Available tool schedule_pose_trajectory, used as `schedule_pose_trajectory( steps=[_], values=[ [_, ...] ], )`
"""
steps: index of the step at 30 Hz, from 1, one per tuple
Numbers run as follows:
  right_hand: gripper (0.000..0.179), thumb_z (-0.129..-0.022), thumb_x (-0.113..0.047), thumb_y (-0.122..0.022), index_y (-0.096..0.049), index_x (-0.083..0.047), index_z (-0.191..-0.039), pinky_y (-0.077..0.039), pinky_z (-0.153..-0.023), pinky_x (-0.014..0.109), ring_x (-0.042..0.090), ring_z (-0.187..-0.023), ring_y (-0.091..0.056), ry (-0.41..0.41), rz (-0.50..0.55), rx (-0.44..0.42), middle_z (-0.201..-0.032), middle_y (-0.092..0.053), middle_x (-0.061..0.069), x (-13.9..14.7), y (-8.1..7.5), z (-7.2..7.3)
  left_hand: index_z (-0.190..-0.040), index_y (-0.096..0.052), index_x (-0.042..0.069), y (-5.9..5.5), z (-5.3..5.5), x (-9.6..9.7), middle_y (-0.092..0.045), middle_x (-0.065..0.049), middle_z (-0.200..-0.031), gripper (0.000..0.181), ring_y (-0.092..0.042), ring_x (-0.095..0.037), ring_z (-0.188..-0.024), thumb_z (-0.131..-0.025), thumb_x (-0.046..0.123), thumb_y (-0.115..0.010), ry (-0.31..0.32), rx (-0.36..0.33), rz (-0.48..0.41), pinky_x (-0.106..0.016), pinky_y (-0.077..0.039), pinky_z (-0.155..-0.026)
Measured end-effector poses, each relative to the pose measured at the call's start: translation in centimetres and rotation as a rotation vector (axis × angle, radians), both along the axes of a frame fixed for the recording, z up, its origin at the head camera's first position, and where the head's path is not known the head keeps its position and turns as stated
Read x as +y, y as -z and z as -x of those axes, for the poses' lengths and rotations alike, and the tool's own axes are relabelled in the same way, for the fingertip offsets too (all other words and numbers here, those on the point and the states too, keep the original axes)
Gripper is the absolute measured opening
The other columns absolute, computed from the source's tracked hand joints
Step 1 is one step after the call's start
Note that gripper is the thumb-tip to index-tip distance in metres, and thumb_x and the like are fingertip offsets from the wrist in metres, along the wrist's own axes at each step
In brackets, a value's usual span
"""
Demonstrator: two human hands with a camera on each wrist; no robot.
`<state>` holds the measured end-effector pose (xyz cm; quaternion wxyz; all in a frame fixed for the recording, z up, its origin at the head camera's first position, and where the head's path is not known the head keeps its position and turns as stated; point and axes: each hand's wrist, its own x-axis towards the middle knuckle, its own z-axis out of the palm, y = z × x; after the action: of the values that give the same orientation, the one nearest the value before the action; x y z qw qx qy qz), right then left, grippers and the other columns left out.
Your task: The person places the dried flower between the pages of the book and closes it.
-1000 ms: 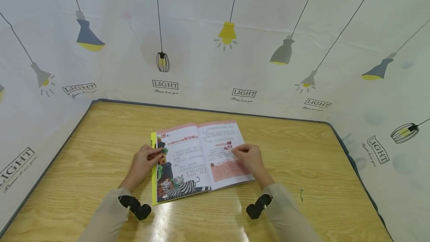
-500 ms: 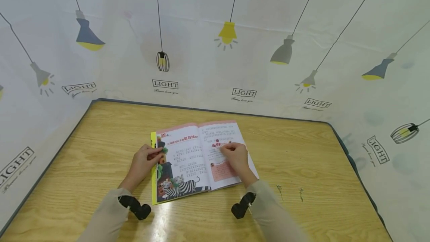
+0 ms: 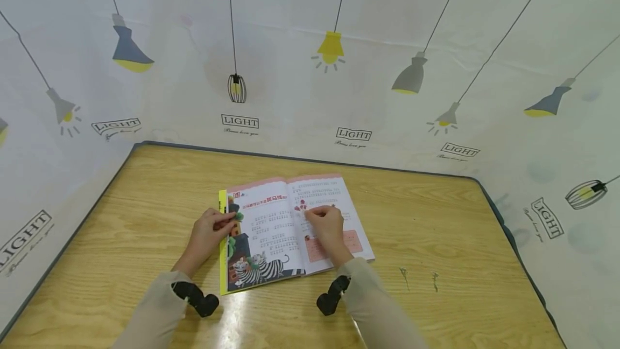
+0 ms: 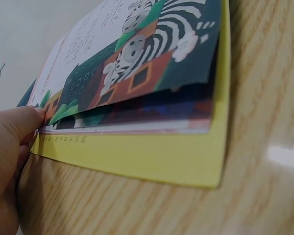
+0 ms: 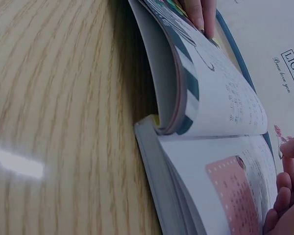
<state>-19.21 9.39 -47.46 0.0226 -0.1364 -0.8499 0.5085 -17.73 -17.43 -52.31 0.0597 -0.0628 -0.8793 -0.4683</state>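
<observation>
An open book lies on the table, its left page showing zebras and its right page a pink text box. My left hand pinches the book's left edge, thumb on the page, beside the yellow cover edge. Over the right page, my right hand pinches the thin stem of a small red flower sprig. In the right wrist view, the flower sprig stands out beyond the thumb and fingertip. The left-hand pages bow up in a thick curve near the spine.
Two thin green sprigs, one nearer and one farther right, lie on the wooden table right of the book. A white curtain printed with lamps surrounds the table's back and sides.
My right hand has moved left over the right page with the red flower sprig, toward the spine. A green sprig has come into view from under the right sleeve. My left hand stays put.
</observation>
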Motion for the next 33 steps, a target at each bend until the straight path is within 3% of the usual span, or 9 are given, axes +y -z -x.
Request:
schedule_pose_trajectory(
  steps=[9, 13, 33],
  values=[
    [0.014, -0.076, -0.018, -0.069, -0.07, -0.005, -0.079, -0.046, -0.059, 0.026, 0.015, -0.065, -0.056, 0.074, -0.013, -0.025, -0.072, -0.062, 0.004, -0.9, 1.2, 0.2, -0.109, -0.066, -0.001, 0.0, 0.0, -0.1, -0.047, -0.007, -0.085, 0.026, -0.048, -0.016, -0.075, -0.085, 0.01, -0.065, -0.002, 0.0, 0.01, -0.02, -0.043, -0.061],
    [0.012, -0.075, -0.017, -0.068, -0.069, -0.005, -0.075, -0.046, -0.059, 0.028, 0.015, -0.064, -0.055, 0.095, -0.016, 0.006, -0.071, -0.061, 0.004, -1.2, 1.6, 0.2, -0.109, -0.066, 0.0, 0.1, 0.1, -0.1, -0.047, -0.007, -0.085, 0.027, -0.049, -0.016, -0.075, -0.085, 0.011, -0.065, -0.002, -0.005, 0.009, -0.02, -0.043, -0.061],
    [0.006, -0.071, -0.013, -0.069, -0.068, -0.01, -0.066, -0.043, -0.056, 0.03, 0.016, -0.059, -0.051, 0.104, -0.17, 0.107, -0.068, -0.058, 0.001, -1.8, 1.8, -0.3, -0.109, -0.067, 0.001, 0.0, 0.1, -0.1, -0.048, -0.006, -0.085, 0.027, -0.048, -0.016, -0.075, -0.085, 0.013, -0.065, -0.002, -0.014, 0.006, -0.021, -0.043, -0.061]
  ],
)
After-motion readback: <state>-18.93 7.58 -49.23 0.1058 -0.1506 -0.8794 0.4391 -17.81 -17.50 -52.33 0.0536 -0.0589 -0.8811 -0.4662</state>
